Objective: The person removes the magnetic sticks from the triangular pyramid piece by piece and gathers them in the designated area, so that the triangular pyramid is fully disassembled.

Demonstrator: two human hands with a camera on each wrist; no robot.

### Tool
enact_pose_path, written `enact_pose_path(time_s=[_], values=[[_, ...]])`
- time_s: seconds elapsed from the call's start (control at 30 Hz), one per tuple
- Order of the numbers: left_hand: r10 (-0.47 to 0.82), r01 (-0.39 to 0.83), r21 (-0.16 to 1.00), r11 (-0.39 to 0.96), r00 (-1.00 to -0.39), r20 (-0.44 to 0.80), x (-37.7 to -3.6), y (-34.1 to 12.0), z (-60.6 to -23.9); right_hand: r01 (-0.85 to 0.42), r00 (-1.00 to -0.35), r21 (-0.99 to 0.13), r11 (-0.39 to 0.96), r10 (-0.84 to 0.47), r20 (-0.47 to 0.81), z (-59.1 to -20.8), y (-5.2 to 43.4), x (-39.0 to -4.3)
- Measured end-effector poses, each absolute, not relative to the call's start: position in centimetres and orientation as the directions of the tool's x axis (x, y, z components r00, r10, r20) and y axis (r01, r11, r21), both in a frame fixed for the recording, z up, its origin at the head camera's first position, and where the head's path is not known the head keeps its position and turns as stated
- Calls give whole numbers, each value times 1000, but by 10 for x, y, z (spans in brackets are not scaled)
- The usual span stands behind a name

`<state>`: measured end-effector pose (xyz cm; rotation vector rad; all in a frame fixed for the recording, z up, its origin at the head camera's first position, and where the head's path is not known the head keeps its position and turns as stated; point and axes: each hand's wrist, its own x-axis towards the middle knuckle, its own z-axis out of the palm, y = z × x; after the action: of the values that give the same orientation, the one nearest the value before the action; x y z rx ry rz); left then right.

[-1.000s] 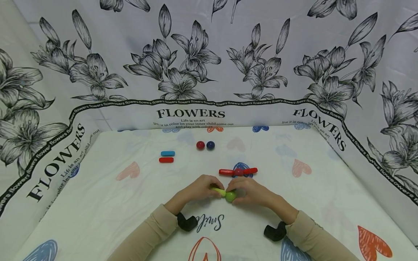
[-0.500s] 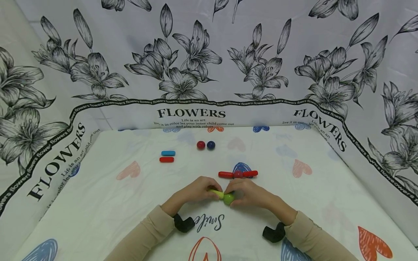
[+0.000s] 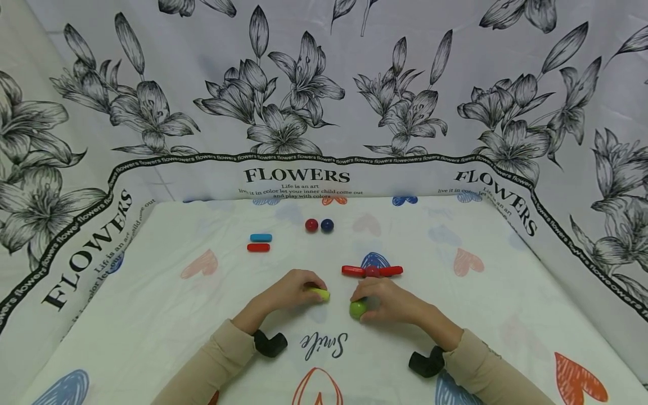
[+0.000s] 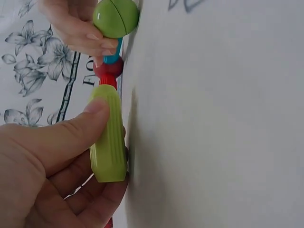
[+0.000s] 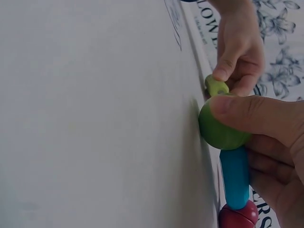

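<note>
My left hand [image 3: 292,289] pinches a ribbed yellow-green stick [image 4: 108,137] between thumb and fingers, a short gap to the left of a green ball [image 3: 358,309]. My right hand [image 3: 392,301] grips that green ball, thumb over it in the right wrist view. A blue stick [image 5: 234,178] runs from the green ball to a red ball [image 5: 239,216]; in the head view the right hand hides this stick. Two red sticks [image 3: 391,271] extend from either side of the red ball, just beyond the right hand.
At the back left, a loose blue stick [image 3: 261,238] lies above a loose red stick [image 3: 259,247]. Farther back, a loose red ball [image 3: 311,225] sits beside a dark blue ball [image 3: 327,225]. A printed white cloth [image 3: 283,365] covers the table and a floral curtain [image 3: 354,101] stands behind.
The yellow-green stick was against the green ball; my left hand has drawn it away to the left. The right hand and the joined pieces have shifted only slightly.
</note>
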<state>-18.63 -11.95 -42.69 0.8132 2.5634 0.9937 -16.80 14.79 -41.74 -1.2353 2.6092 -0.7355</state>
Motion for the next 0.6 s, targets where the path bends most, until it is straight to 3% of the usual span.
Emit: enact_pose_path(time_s=[0.6], values=[[502,424,638,643,-862,68,-191,-162,-424,-661,-687,-463,591,-725,55,-419,139,-167]])
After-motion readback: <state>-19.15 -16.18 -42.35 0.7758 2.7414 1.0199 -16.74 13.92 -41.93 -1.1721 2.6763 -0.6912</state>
